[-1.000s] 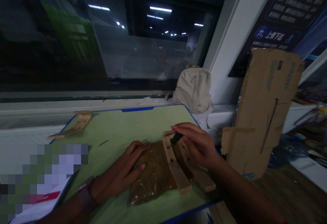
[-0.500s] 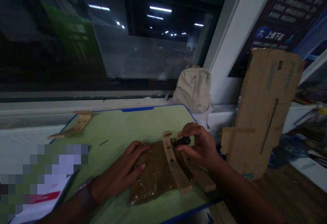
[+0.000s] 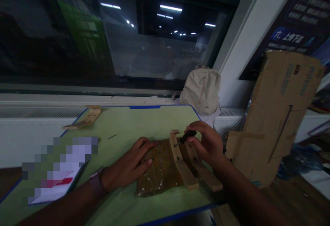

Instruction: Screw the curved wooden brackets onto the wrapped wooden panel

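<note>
A brown wooden panel (image 3: 158,171) lies flat on the green table mat (image 3: 134,123). Two pale curved wooden strips (image 3: 182,164) rest across its right side. My left hand (image 3: 129,166) lies flat on the panel with its fingers stretched out, pressing it down. My right hand (image 3: 206,143) pinches a small black screwdriver (image 3: 187,136), whose tip meets the upper end of the nearer strip.
Another pale wooden piece (image 3: 84,119) lies at the mat's far left corner. A beige backpack (image 3: 202,88) stands on the sill by the dark window. A tall cardboard box (image 3: 278,116) stands to the right. Papers (image 3: 56,184) lie at the near left.
My right hand's fingers have curled from a flatter hold into a pinch on the screwdriver, turning it. The camera has shifted a little to the left. My left hand stays on the panel.
</note>
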The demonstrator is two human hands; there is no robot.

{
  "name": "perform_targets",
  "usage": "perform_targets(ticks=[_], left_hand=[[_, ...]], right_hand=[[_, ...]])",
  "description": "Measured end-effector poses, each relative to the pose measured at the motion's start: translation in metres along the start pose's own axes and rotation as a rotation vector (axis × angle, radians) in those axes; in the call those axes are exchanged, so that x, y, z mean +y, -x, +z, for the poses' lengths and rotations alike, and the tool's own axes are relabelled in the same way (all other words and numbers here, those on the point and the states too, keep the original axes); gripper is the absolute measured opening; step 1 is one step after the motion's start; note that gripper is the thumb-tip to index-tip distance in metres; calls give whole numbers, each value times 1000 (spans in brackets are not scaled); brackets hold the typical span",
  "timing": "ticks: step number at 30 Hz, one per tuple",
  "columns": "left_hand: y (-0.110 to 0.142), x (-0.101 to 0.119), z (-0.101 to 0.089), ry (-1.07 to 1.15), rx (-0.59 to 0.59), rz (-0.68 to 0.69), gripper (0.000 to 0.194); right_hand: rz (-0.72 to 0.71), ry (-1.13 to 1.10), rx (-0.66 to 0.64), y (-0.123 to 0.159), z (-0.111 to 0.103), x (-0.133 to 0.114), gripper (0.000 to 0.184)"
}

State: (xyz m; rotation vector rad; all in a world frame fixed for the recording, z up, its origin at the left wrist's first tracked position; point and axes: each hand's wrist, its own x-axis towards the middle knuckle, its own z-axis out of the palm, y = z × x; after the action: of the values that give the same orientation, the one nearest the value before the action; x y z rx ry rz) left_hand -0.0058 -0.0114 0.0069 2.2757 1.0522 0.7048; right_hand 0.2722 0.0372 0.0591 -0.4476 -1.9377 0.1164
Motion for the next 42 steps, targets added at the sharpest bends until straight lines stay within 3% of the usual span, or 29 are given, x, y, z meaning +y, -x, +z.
perform_targets(ticks=[5, 12, 17, 20, 27, 31, 34, 39, 42], left_hand=[[0, 3, -1, -7, -4, 14, 41], [-4, 5, -2, -28, 21, 45, 42], [-4, 2, 0, -64, 64, 89, 43], [-4, 1, 1, -81, 81, 91, 43], [-6, 0, 1, -86, 75, 85, 45], [-5, 0, 1, -94, 80, 90, 43], [-5, -1, 1, -95, 74, 99, 43], [-5, -2, 1, -72, 64, 111, 41], [-5, 0, 1, -31, 83, 98, 39]], right_hand=[[106, -44, -55, 9, -1, 6, 35], [274, -264, 44, 9, 6, 3, 31], [162, -269, 162, 5, 6, 6, 41], [93, -229, 161, 4, 6, 7, 29], [248, -271, 78, 4, 11, -1, 25], [198, -160, 150, 4, 10, 9, 27], [149, -166, 133, 5, 7, 13, 24], [240, -296, 37, 5, 7, 8, 23], [264, -304, 90, 5, 10, 8, 23]])
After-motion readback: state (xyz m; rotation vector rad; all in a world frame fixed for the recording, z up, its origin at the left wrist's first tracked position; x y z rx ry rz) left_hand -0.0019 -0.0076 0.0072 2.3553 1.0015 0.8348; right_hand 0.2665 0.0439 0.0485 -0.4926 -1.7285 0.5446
